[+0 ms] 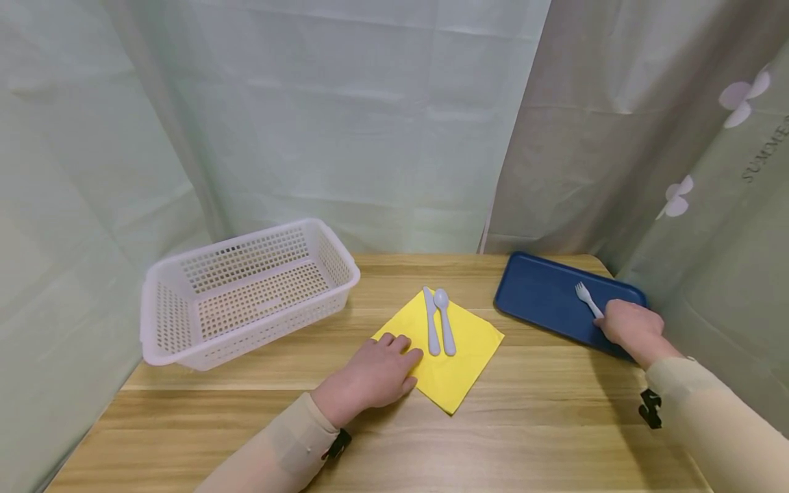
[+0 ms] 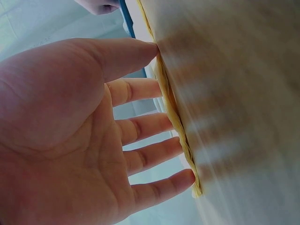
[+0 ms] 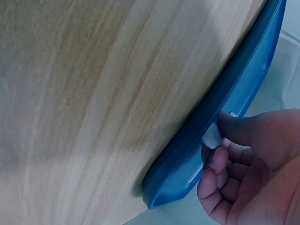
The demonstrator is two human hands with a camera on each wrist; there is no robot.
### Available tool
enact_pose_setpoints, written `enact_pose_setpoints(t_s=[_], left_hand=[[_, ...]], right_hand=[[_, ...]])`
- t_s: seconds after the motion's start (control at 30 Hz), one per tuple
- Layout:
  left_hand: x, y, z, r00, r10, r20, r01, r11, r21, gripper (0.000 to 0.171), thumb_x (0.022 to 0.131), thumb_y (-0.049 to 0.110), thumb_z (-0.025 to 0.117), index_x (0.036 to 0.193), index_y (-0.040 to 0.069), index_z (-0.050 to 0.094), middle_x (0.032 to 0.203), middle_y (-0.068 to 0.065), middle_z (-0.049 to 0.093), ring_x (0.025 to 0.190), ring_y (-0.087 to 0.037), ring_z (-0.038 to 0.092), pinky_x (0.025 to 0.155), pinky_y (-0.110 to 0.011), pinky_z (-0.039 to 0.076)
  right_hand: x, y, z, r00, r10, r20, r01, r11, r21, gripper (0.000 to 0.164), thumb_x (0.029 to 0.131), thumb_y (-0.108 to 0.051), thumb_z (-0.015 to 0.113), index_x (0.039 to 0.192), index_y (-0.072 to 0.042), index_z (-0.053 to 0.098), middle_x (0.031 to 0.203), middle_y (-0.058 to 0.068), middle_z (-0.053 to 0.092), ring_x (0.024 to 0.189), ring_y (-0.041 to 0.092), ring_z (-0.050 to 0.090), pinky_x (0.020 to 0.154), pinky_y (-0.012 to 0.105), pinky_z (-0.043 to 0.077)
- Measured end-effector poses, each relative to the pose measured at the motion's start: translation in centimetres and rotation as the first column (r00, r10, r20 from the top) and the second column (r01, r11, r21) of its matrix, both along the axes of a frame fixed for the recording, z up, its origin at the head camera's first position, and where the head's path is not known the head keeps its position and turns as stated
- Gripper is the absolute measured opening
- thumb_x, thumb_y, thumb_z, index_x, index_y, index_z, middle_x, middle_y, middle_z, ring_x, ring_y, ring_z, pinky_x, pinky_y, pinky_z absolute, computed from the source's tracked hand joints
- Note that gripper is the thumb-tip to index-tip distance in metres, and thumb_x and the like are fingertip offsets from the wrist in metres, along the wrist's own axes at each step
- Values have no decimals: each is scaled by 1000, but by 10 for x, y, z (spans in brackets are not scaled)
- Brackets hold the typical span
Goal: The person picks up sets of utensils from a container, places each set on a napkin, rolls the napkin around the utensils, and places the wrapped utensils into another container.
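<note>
A small pale grey fork point(image 1: 588, 300) lies over the dark blue tray point(image 1: 542, 296) at the right. My right hand point(image 1: 631, 327) pinches its handle end point(image 3: 212, 136) between thumb and curled fingers, as the right wrist view shows. Near the middle of the table, a yellow napkin point(image 1: 468, 349) is spread flat. On it a pale knife point(image 1: 431, 325) and a spoon point(image 1: 445, 325) lie side by side. My left hand point(image 1: 379, 373) touches the napkin's left edge with spread fingertips; in the left wrist view its palm point(image 2: 70, 126) is off the table.
A white perforated basket point(image 1: 271, 335) stands at the left, with only its own mesh floor visible inside. The wooden table point(image 1: 524, 424) runs back to a pale curtain point(image 1: 370, 137). Another curtain point(image 1: 727, 274) hangs close beside the tray on the right.
</note>
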State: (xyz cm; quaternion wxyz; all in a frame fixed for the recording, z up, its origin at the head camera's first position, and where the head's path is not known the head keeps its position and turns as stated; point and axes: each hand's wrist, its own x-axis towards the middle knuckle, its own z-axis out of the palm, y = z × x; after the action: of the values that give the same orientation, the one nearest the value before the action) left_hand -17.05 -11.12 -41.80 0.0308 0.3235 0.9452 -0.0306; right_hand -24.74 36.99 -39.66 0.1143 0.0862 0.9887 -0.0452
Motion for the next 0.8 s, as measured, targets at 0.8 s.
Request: enact_pose_setpoints(t_s=[0.8], left_hand=[[1,1,1,1000,4,0,-4,1000,5,39,107,41,72,140,20,67,139,-8,61,123,-31,60,94,-49,56]], right_hand=[[3,-17,6,999,-3,-43,3,1000,-7,40,110,-29,65,85,1,67,78,15,56,75,35,59,66,46,46]])
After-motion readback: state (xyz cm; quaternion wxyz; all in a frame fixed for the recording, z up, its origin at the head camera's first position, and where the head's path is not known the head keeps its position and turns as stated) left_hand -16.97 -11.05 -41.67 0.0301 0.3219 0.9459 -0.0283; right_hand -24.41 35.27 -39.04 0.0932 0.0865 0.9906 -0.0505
